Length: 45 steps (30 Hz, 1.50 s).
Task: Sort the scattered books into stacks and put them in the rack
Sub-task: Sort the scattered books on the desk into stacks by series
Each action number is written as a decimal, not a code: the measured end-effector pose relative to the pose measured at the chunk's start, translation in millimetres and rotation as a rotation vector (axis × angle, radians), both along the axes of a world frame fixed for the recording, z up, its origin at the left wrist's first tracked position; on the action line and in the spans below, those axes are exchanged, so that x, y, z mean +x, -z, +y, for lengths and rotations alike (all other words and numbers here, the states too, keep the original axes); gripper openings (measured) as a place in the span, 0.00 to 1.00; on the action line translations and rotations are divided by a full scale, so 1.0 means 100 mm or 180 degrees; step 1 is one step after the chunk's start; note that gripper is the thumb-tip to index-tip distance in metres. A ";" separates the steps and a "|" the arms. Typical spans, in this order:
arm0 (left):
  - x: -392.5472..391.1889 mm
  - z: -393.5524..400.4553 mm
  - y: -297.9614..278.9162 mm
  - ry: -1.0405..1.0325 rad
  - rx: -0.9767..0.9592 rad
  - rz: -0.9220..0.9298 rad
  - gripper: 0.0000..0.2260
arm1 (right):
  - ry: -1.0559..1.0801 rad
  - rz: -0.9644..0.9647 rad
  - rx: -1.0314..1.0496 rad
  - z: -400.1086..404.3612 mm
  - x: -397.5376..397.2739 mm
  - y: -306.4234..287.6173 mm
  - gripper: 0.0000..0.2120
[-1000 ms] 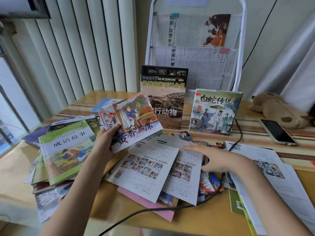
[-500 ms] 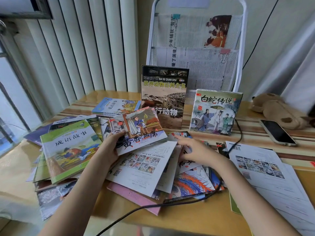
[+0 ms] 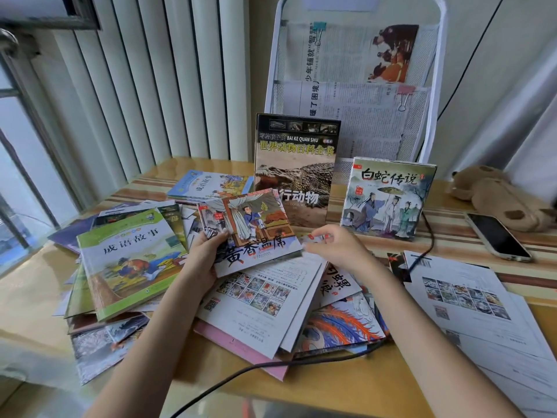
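The picture book (image 3: 253,230) sits lifted above the middle of the scattered pile, gripped at its left edge by the left hand (image 3: 205,251), thumb on the cover and fingers beneath. This looks like the gathering step: the next move calls for matching books of the same size beneath it. The right hand (image 3: 334,245) reaches just right of that book, fingers curled narrowly on a small booklet (image 3: 316,238); the white rack (image 3: 434,86) stands far behind.
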State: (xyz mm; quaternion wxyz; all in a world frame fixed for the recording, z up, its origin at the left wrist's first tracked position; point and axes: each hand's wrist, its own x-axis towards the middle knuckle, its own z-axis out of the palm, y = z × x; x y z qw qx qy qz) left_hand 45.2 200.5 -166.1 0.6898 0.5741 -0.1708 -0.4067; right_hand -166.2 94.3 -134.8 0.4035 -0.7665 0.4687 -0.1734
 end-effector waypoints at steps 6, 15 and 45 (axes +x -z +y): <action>-0.01 0.00 0.01 -0.0014 -0.0094 -0.0023 0.06 | -0.0122 0.1219 -0.0424 -0.10 0.24 -0.18 0.19; 0.06 0.00 0.06 -0.0026 -0.0105 -0.0004 0.10 | 0.0026 -0.0505 0.1065 -0.02 0.15 -0.23 0.15; 0.03 0.01 0.05 -0.0011 -0.0662 0.0236 0.05 | -0.0434 -0.1902 -0.0783 0.14 -0.24 -0.30 0.05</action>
